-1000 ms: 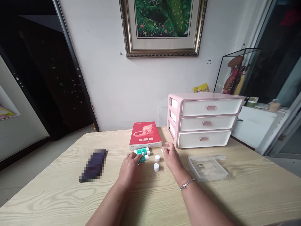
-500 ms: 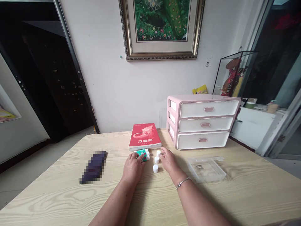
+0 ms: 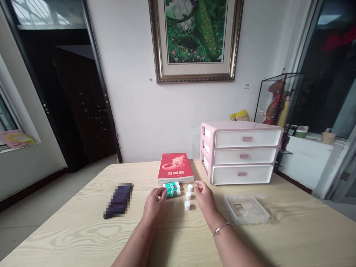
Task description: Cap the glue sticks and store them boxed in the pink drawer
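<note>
Green-and-white glue sticks (image 3: 172, 190) lie side by side on the table, just in front of a red book (image 3: 175, 167). My left hand (image 3: 155, 203) rests at their left end, fingers loosely bent and thumb apart, its fingertips at or touching the tubes. To the right of the sticks, three white caps stand in a slanting row: a far cap (image 3: 190, 188), a middle cap (image 3: 188, 195) and a near cap (image 3: 187, 205). My right hand (image 3: 205, 197) is just right of the caps, fingers apart with nothing in them. A bracelet (image 3: 220, 229) circles the right wrist.
A pink-and-white drawer unit (image 3: 241, 154) stands at the back right. In front of it lies a clear plastic box (image 3: 247, 209). A dark, pixelated item (image 3: 118, 201) is at the left of the wooden table (image 3: 83, 237). The wall rises behind.
My right hand has drawn back to the right from the far cap, which stays standing. My left hand has slid off the glue sticks to their left end. The camera view has tilted up.
</note>
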Action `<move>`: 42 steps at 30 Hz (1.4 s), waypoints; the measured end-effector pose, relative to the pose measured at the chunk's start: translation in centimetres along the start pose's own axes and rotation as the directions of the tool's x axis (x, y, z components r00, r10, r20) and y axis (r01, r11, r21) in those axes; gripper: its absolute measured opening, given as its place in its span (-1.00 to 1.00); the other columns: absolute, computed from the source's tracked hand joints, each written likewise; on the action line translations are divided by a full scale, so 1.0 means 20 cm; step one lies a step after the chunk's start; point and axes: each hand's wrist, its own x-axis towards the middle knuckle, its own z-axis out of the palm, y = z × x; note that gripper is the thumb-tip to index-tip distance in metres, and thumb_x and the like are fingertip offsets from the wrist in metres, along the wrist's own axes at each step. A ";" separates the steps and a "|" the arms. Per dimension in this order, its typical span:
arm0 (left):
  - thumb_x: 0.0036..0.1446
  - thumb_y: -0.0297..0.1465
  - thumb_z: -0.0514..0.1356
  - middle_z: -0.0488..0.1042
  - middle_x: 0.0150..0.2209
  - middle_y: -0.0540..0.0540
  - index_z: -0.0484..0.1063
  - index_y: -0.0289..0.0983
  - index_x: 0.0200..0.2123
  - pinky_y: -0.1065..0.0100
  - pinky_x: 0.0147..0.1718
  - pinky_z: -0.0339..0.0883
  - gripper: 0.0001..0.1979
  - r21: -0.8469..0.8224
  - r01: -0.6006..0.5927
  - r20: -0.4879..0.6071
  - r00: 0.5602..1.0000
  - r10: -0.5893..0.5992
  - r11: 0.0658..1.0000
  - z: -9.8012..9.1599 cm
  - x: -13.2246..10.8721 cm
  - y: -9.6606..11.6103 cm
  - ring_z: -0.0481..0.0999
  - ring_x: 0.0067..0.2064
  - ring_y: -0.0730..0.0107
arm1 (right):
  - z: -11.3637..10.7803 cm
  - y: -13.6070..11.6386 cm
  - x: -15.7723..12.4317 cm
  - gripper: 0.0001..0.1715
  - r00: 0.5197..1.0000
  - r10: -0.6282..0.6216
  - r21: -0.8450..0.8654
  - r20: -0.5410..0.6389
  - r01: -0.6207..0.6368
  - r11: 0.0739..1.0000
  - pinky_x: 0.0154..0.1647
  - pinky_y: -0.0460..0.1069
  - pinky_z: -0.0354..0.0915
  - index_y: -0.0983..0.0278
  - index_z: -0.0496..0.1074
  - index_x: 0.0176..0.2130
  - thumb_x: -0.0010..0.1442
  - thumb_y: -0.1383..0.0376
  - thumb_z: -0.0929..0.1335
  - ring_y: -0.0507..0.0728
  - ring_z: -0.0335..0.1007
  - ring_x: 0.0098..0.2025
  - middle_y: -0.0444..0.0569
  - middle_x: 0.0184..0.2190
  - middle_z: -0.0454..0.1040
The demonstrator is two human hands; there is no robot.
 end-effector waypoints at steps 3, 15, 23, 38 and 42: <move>0.16 -0.02 0.11 0.49 -0.41 -0.09 0.51 -0.31 -0.24 0.33 -0.40 0.36 -0.54 -0.247 0.126 0.098 0.990 -0.105 0.961 -0.03 0.01 0.11 0.50 -0.34 0.29 | 0.03 -0.13 -0.04 -0.62 0.991 0.043 0.251 0.124 -0.073 0.965 -0.40 -0.04 0.27 0.29 0.42 -0.14 0.10 0.12 0.34 0.14 0.42 -0.36 -0.03 -0.40 0.48; 0.04 0.28 -0.55 0.08 -0.76 0.01 0.19 -0.26 -0.76 0.48 -0.85 -0.08 -0.09 -0.822 0.505 0.551 0.589 0.591 0.263 -0.37 -0.18 0.65 0.05 -0.79 0.56 | -0.13 -0.69 -0.28 -0.08 0.163 -0.713 0.513 0.682 -0.801 0.308 -0.77 -0.13 0.02 0.23 0.14 -0.59 0.06 -0.42 -0.17 -0.03 0.03 -0.80 -0.25 -0.79 0.00; -0.10 0.33 -0.60 0.00 -0.78 0.02 0.05 -0.22 -0.76 0.45 -0.79 -0.13 -0.14 -0.852 0.470 0.466 0.480 0.743 0.230 -0.56 -0.34 0.84 -0.05 -0.75 0.56 | -0.21 -0.91 -0.50 -0.04 -0.001 -0.930 0.487 0.368 -0.852 0.194 -0.79 -0.17 -0.08 0.20 0.05 -0.59 -0.13 -0.48 -0.28 -0.10 -0.13 -0.76 -0.24 -0.80 -0.01; -0.30 0.43 -0.58 -0.14 -0.80 0.07 -0.07 -0.15 -0.78 0.40 -0.83 -0.36 -0.19 -0.610 0.691 0.633 0.130 0.763 0.389 -0.56 -0.56 0.95 -0.22 -0.77 0.56 | -0.30 -0.91 -0.75 -0.05 -0.193 -0.933 0.346 0.305 -0.890 0.297 -0.81 -0.14 -0.09 0.18 0.04 -0.56 -0.19 -0.53 -0.22 -0.08 -0.13 -0.74 -0.25 -0.75 -0.01; -0.32 0.43 -0.59 -0.14 -0.81 0.08 -0.06 -0.15 -0.79 0.43 -0.85 -0.38 -0.18 -0.550 0.729 0.684 0.113 0.721 0.408 -0.54 -0.56 0.91 -0.22 -0.77 0.57 | -0.30 -0.89 -0.74 -0.06 -0.214 -0.902 0.323 0.375 -0.882 0.343 -0.82 -0.14 -0.12 0.18 0.03 -0.57 -0.18 -0.52 -0.22 -0.08 -0.16 -0.75 -0.26 -0.76 -0.03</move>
